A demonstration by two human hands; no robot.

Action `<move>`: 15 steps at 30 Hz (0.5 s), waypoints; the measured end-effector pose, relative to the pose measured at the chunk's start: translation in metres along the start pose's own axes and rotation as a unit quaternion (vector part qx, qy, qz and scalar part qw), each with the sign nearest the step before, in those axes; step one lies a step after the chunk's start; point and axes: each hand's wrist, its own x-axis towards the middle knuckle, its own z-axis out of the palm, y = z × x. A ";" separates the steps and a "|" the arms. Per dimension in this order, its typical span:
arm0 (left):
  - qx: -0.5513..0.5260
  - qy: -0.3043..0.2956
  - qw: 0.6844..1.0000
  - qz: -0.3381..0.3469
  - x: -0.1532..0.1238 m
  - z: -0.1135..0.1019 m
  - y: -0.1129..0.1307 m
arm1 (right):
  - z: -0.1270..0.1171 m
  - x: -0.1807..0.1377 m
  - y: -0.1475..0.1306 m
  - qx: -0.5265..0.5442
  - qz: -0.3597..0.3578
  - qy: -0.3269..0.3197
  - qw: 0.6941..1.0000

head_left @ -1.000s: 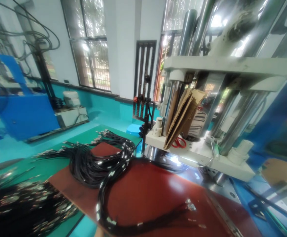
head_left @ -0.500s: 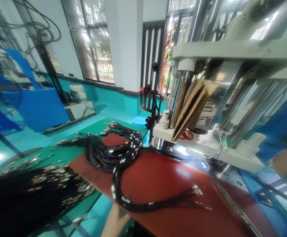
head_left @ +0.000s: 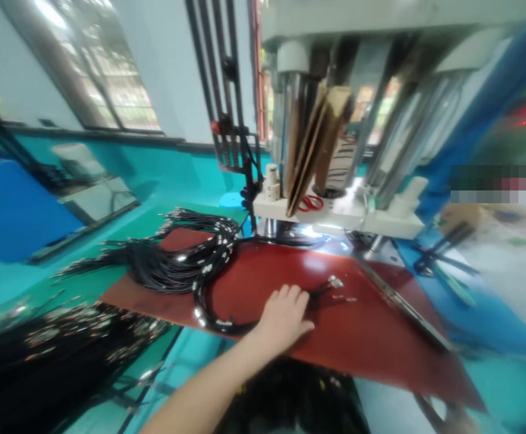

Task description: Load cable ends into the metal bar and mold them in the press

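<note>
My left hand (head_left: 285, 314) reaches in from the lower left and lies on a red board (head_left: 357, 337). Its fingers curl over a looped bundle of thin black cables (head_left: 206, 316). The bundle's metal-tipped ends (head_left: 335, 281) stick out just right of the fingers. A bigger pile of the same black cables (head_left: 172, 265) lies on the board's far left corner, and the loop runs back to it. My right hand is out of the picture.
A white and steel press machine (head_left: 348, 217) stands behind the board, with folded cardboard (head_left: 312, 144) and red scissors (head_left: 310, 204) on its base. A dark heap of cables (head_left: 41, 352) fills the lower left. A blue machine (head_left: 9, 211) stands at far left.
The camera has swung right and down. My left hand has risen from the bottom edge onto the red board and closed over the looped cable bundle.
</note>
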 end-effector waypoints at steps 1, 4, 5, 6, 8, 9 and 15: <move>0.025 -0.016 0.999 -0.016 0.014 0.006 0.003 | -0.002 -0.004 0.009 -0.003 0.008 -0.001 1.000; 0.055 -0.078 0.995 -0.039 0.040 0.019 0.008 | -0.013 -0.022 0.035 -0.019 0.014 -0.006 1.000; 0.059 -0.090 0.993 -0.042 0.044 0.020 0.009 | -0.019 -0.029 0.043 -0.025 0.017 -0.007 1.000; 0.060 -0.097 0.993 -0.042 0.046 0.021 0.010 | -0.024 -0.037 0.049 -0.030 0.022 -0.011 0.999; 0.063 -0.100 0.992 -0.035 0.048 0.017 0.010 | -0.038 -0.052 0.054 -0.034 0.036 -0.032 0.998; 0.050 -0.098 0.994 -0.024 0.047 0.013 0.009 | -0.045 -0.058 0.052 -0.032 0.036 -0.049 0.998; -0.414 -0.182 0.892 0.023 0.026 -0.021 0.017 | -0.062 -0.072 -0.045 0.116 -0.013 -0.172 0.978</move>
